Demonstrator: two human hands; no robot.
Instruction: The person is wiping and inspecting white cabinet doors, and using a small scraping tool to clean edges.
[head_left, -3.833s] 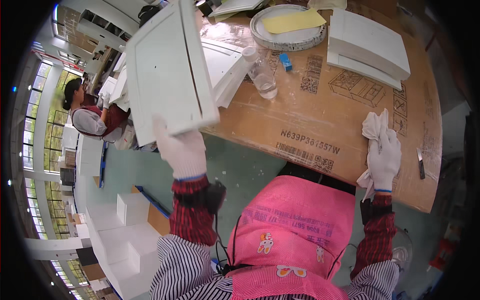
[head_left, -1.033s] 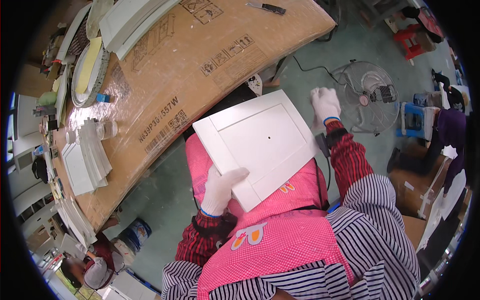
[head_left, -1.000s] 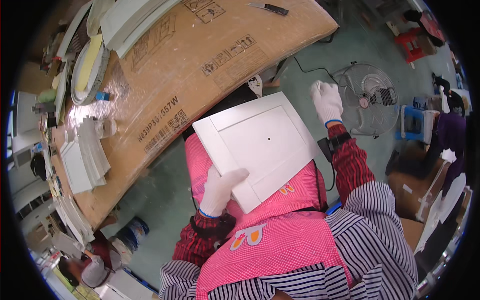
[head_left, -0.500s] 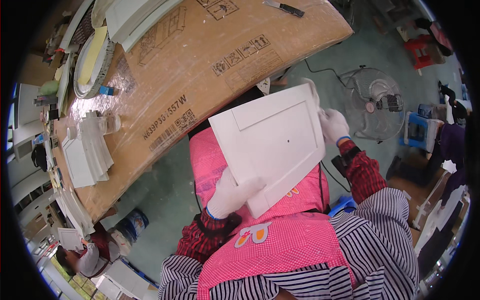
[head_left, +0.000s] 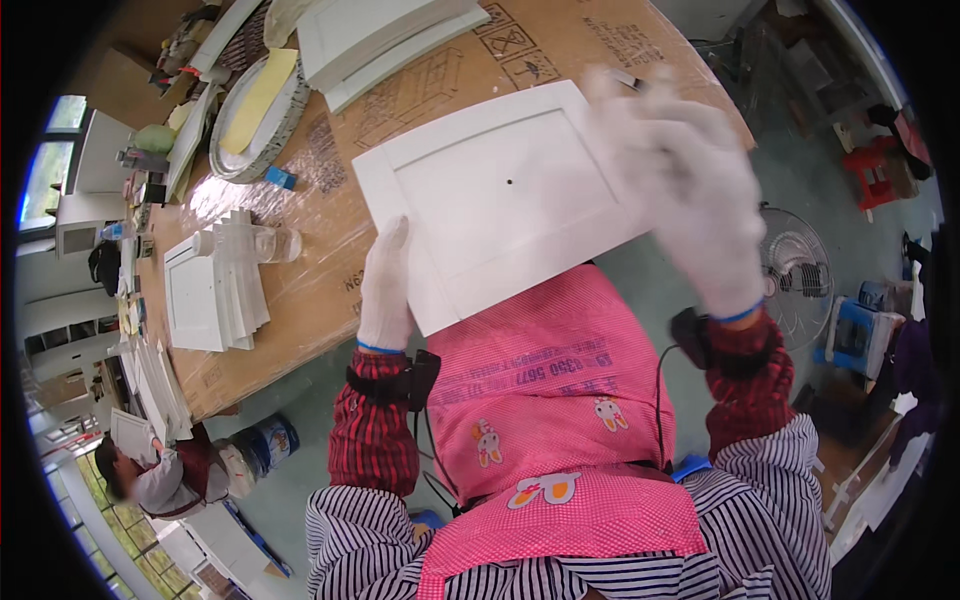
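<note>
A white framed panel (head_left: pixel 480 215) with a small dark hole lies on or just above the cardboard-covered table, its near edge reaching out over my apron. My left hand (head_left: pixel 385 285), in a white glove, grips the panel's left edge. My right hand (head_left: pixel 685 190), also gloved, is up beside the panel's right edge and smeared by motion, so its fingers are unclear. Close to its fingertips a small dark piece of the putty knife (head_left: pixel 628 79) shows; most of that knife is hidden, and whether the hand touches it I cannot tell.
Cardboard (head_left: pixel 330 215) covers the table. White panels (head_left: pixel 390 40) are piled at its far side, near an oval tray (head_left: pixel 232 160) and a blue block (head_left: pixel 281 178). More panels (head_left: pixel 195 300) lean at left beside a clear cup (head_left: pixel 278 245). A floor fan (head_left: pixel 800 275) stands right; another person (head_left: pixel 175 475) works lower left.
The panel has moved from my lap up and left to the table, now lying flatter. My right hand has left its edge and reached toward the putty knife; my left hand has shifted to the left edge.
</note>
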